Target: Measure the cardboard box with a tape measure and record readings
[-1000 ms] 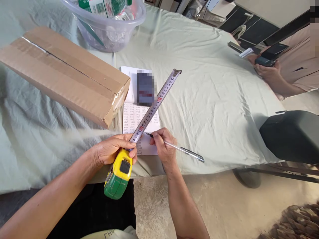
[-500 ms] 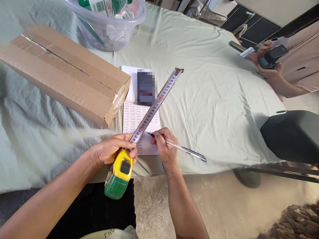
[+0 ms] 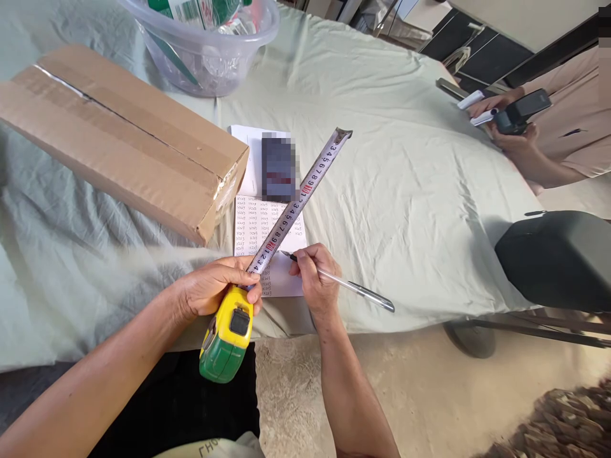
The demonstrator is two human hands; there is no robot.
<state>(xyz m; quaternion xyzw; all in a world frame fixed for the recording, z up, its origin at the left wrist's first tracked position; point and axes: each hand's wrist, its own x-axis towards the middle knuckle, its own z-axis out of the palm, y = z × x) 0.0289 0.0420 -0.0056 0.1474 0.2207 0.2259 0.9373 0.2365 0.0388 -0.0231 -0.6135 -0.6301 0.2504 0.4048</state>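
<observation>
My left hand (image 3: 212, 287) grips a yellow and green tape measure (image 3: 224, 336) at the table's near edge. Its blade (image 3: 298, 200) runs out diagonally up and to the right, over a white sheet of paper (image 3: 267, 235) covered in rows of small handwriting. My right hand (image 3: 315, 277) pinches a silver pen (image 3: 348, 286), its tip touching the paper just right of the blade. A dark blurred card (image 3: 278, 166) lies on the upper part of the paper.
A taped cardboard box (image 3: 119, 137) lies at the left on the pale green tablecloth (image 3: 405, 178). A clear plastic basin (image 3: 210, 44) with bottles stands behind it. Another person's hands (image 3: 510, 127) hold a dark device at the right. A black stool (image 3: 558, 261) stands by the table.
My hands, tape and pen have barely moved. The other person's hands at the right have shifted with the dark device, lifting it slightly.
</observation>
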